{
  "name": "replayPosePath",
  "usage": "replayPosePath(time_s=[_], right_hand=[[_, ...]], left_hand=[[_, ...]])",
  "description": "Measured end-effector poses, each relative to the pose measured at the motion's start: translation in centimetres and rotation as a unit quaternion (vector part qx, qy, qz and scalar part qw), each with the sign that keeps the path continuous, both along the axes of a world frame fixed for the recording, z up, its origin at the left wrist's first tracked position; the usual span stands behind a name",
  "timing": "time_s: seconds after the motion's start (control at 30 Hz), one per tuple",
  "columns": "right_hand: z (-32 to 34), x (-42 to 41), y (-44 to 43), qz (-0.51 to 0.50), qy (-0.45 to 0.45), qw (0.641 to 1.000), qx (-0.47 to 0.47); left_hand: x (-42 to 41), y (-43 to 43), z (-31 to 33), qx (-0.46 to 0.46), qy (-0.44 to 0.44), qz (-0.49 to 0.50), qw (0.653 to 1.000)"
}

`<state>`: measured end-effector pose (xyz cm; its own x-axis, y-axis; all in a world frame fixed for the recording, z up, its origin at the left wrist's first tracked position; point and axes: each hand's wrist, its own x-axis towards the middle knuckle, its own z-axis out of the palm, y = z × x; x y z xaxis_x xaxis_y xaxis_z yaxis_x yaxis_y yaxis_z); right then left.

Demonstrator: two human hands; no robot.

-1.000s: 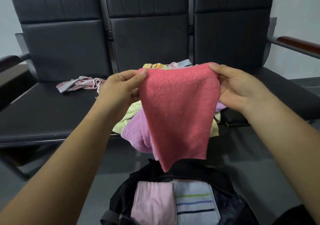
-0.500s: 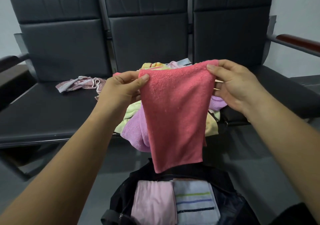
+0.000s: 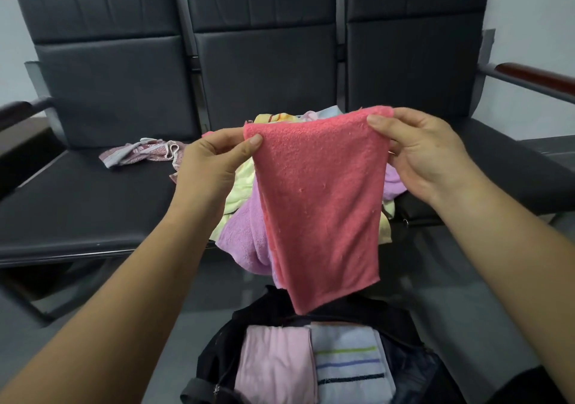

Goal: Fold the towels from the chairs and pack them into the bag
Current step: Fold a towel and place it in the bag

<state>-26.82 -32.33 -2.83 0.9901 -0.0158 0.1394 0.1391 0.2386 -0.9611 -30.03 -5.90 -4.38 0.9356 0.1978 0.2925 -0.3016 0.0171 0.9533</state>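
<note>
Coral towel (image 3: 317,204) hangs between our hands above the open black bag (image 3: 217,360): our left hand (image 3: 211,167) pinches one top corner, our right hand (image 3: 426,151) the other. Two folded towels (image 3: 311,363) lie inside the bag; more sit heaped on the chairs (image 3: 93,198).

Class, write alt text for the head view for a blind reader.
A left hand and a right hand pinch the top corners of a coral-pink terry towel hanging above an open black bag holding two folded towels. Unfolded towels lie on black padded chairs behind.
</note>
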Motion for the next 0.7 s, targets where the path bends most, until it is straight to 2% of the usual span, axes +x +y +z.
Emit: replayPosePath(time_s=[0.1, 0.17, 0.27, 0.33, 0.4, 0.47, 0.53, 0.6, 0.63, 0.7], right_hand=[[-0.1, -0.2, 0.4, 0.007, -0.038, 0.999, 0.020], [0.1, -0.7, 0.8, 0.014, -0.081, 0.997, 0.000], [0.2, -1.2, 1.3, 0.087, -0.140, 0.982, -0.097], [-0.3, -1.5, 2.3, 0.128, -0.145, 0.966, -0.173], [-1.3, -1.9, 3.6, 0.134, -0.145, 0.951, -0.236], [-2.1, -2.1, 4.7, 0.116, -0.138, 0.950, -0.255], [-2.3, -2.4, 5.2, 0.094, -0.120, 0.967, -0.206], [-1.9, -2.1, 5.2, 0.074, -0.081, 0.991, -0.082], [-1.6, -1.9, 5.0, 0.067, -0.059, 0.996, -0.015], [-1.1, -1.4, 4.4, 0.057, -0.019, 0.994, 0.088]], left_hand=[[-0.3, -0.2, 0.3, 0.007, -0.021, -0.002, 1.000], [-0.4, -0.4, 0.5, -0.001, -0.023, -0.011, 1.000], [-0.9, -1.1, 0.7, 0.013, -0.036, -0.032, 0.999], [-1.2, -1.8, 0.9, 0.026, -0.041, -0.065, 0.997], [-1.5, -2.3, 0.9, 0.053, -0.035, -0.106, 0.992], [-1.5, -2.7, 0.6, 0.084, -0.035, -0.126, 0.988], [-1.3, -2.6, 0.3, 0.040, -0.027, -0.127, 0.991], [-1.0, -2.2, 0.0, -0.007, 0.026, -0.153, 0.988], [-1.0, -2.0, -0.1, 0.029, 0.065, -0.175, 0.982], [-1.3, -1.8, -0.9, 0.167, 0.148, -0.235, 0.946]])
